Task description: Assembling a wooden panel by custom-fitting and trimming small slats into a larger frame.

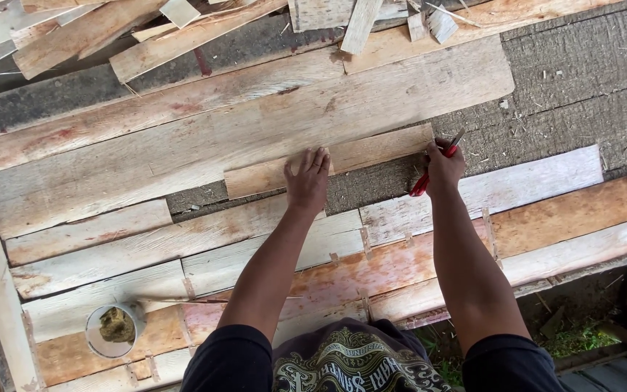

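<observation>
A short, thin wooden plank point(371, 150) lies across a platform of rough boards. My left hand point(308, 178) presses flat on the plank near its left half, fingers spread. At the plank's right end, my right hand point(444, 167) grips a red-handled tool point(424, 183), likely pliers. Its metal tip point(456, 140) touches the plank's end.
A long wide board point(183, 145) lies just behind the plank. Loose offcuts point(96, 29) are piled at the top. A white cup point(112, 330) with brownish contents sits at the lower left. Dark fibrous matting point(582, 87) shows at the right, and grass point(582, 337) below the platform edge.
</observation>
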